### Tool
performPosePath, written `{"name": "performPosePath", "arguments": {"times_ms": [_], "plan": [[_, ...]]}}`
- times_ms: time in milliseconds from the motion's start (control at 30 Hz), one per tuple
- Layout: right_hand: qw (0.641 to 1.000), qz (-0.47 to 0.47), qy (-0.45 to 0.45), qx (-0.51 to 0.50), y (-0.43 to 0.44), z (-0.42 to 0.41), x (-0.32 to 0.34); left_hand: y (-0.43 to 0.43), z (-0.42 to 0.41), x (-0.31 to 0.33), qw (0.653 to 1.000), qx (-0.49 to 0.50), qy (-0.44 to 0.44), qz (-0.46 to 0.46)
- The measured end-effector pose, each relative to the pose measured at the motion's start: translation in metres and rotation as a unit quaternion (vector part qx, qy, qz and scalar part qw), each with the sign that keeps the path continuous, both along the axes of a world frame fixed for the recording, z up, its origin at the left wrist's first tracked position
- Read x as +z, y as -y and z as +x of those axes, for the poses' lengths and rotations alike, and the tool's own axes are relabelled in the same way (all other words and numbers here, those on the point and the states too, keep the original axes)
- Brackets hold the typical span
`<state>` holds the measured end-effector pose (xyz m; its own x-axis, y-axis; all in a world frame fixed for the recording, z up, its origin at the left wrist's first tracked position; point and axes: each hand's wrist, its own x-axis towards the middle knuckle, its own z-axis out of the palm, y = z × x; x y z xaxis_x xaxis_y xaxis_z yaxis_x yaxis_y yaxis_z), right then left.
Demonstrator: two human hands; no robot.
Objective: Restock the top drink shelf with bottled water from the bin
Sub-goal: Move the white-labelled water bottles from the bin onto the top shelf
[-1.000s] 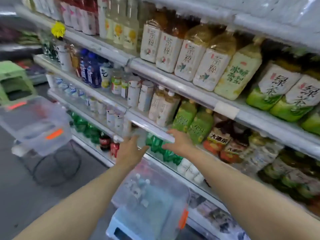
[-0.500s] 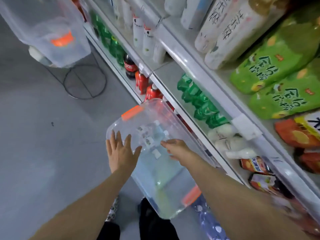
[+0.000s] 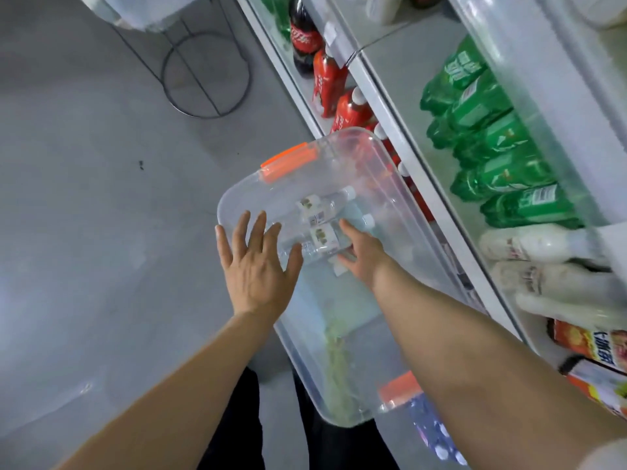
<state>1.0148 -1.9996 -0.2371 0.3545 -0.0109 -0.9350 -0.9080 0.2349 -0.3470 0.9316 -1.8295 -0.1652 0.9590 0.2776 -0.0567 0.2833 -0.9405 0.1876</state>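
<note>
clear bin (image 3: 237, 198) with orange latches (image 3: 288, 161), green bottles (image 3: 475, 106), red bottles (image 3: 327, 83), grey floor (image 3: 84, 198)

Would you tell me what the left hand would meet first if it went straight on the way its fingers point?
Probably the far orange handle on the clear bin; the left hand aims its straight fingers at it. Depth is unclear: angled downward, it might reach the water bottles first.

One clear bin (image 3: 244, 188) in the middle has two orange handles (image 3: 288, 161) (image 3: 398, 390) and two water bottles (image 3: 322, 203) (image 3: 319, 237) seen inside, with two hands (image 3: 258, 266) (image 3: 359, 252) over it and three white bottles (image 3: 529, 245) (image 3: 549, 279) (image 3: 573, 308) at right.
</note>
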Motion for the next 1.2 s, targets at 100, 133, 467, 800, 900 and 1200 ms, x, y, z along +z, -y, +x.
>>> {"name": "performPosePath", "arguments": {"times_ms": [100, 133, 467, 800, 900, 1200], "plan": [[1.0, 0.001, 0.012, 0.004, -0.001, 0.0, -0.002, 0.001, 0.0, 0.001, 1.0, 0.005, -0.004, 0.001], [0.999, -0.011, 0.019, 0.024, -0.001, 0.001, -0.003, 0.001, 0.0, 0.002, 1.0, 0.007, -0.006, 0.002], [0.999, -0.041, 0.014, 0.024, -0.004, 0.008, -0.004, 0.001, 0.0, 0.003, 0.999, 0.009, -0.03, 0.013], [0.996, 0.006, 0.057, 0.071, 0.018, 0.013, -0.006, 0.002, 0.001, 0.002, 0.999, 0.014, -0.031, 0.023], [0.997, 0.028, 0.054, 0.052, 0.013, 0.009, -0.006, 0.002, 0.001, 0.0, 0.999, 0.01, -0.024, 0.019], [0.988, -0.13, 0.072, 0.044, -0.021, 0.005, -0.001, -0.001, -0.001, -0.003, 0.999, -0.002, -0.024, 0.025]]}}
